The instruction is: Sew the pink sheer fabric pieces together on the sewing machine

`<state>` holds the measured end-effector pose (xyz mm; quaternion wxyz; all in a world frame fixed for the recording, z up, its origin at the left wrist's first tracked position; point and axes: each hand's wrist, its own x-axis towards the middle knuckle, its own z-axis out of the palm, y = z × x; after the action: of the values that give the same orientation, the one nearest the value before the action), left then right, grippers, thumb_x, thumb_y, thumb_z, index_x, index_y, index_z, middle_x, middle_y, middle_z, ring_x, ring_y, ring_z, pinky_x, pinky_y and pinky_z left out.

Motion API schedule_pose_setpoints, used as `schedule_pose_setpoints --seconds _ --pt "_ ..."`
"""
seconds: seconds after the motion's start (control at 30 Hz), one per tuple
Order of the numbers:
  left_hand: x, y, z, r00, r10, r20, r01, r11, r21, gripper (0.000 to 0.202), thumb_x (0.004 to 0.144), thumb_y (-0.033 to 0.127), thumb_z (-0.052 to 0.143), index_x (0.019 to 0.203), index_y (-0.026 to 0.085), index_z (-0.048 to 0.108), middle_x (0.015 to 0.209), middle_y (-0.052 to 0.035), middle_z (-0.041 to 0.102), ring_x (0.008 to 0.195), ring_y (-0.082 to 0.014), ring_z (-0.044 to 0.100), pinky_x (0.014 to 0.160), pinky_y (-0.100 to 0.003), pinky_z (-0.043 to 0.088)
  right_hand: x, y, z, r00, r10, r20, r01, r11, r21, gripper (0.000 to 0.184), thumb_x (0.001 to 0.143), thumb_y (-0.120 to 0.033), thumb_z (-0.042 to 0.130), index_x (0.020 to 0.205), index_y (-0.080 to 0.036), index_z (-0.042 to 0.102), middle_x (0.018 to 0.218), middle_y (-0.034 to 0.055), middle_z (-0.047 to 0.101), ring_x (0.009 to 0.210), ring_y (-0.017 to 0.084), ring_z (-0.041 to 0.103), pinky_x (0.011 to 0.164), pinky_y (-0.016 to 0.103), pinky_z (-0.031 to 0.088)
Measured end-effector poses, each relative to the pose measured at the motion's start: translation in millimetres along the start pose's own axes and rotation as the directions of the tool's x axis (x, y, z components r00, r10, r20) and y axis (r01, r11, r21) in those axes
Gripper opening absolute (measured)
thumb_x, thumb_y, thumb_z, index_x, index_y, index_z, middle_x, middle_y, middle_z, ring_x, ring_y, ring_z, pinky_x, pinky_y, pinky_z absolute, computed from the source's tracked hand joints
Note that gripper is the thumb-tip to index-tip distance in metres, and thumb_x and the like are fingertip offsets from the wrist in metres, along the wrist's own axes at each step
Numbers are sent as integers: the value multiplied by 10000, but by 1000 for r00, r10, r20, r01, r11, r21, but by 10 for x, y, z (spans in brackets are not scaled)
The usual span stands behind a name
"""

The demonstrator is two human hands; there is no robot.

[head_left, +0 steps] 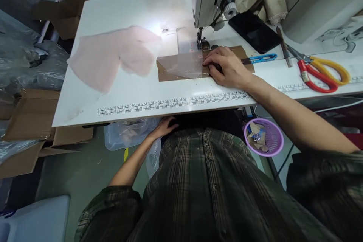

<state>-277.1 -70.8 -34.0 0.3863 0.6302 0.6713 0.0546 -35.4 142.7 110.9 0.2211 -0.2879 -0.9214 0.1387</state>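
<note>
My right hand [227, 66] rests beside the presser foot [202, 41] of a white sewing machine [208, 3]. Its fingers are bent over a brown cardboard strip [170, 73], and a small dark thing I cannot make out shows between thumb and fingers. Their tips touch the edge of a clear plastic sheet [188, 60] lying on the strip and reaching towards the foot. Blue-handled snips [262, 58] lie just right of this hand, their front end hidden by it. Below the table edge my left hand [167, 126] lies on my dark-clothed lap, fingers loosely out and holding nothing.
Pale pink sheer fabric [110, 53] lies on the left of the white table [76, 98]. A black phone [255, 32] and red-and-yellow scissors [323, 73] are at right. A purple basket [263, 151] of scraps stands below; cardboard boxes [31, 117] stand at left.
</note>
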Motion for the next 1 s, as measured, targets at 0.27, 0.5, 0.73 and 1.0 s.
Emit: schedule_pose_setpoints --seconds 0.27,0.5,0.73,1.0 --pt "-198 -64 -96 992 10 126 15 981 -194 469 842 627 510 763 171 589 720 -26 588 698 -158 520 645 -256 427 61 -8 -59 997 41 66 -38 998 -52 337 943 -252 414 1187 -279 645 1250 93 624 1214 285 507 1022 496 457" --pt "-480 131 -344 927 155 341 -94 977 -189 481 823 608 576 670 156 639 568 -12 564 566 -135 486 542 -235 390 66 -30 -4 999 44 7 -44 998 -34 310 909 -172 416 1086 -242 660 1211 107 625 1171 268 520 1027 460 446" --pt "695 1122 192 924 356 142 -334 930 -157 336 940 387 590 1221 202 603 1299 -72 641 1208 -224 580 1083 -349 418 40 36 98 991 -45 -123 47 999 15 238 869 -156 466 986 -186 671 1080 112 642 1058 275 552 983 482 439" --pt "871 1522 750 914 404 -32 -405 911 -81 106 904 133 599 946 159 693 1100 -105 712 1137 -265 628 1057 -397 460 -34 -128 -94 940 -187 -284 180 982 -51 244 870 -134 488 1020 -188 673 1108 134 653 1055 258 616 896 432 521"
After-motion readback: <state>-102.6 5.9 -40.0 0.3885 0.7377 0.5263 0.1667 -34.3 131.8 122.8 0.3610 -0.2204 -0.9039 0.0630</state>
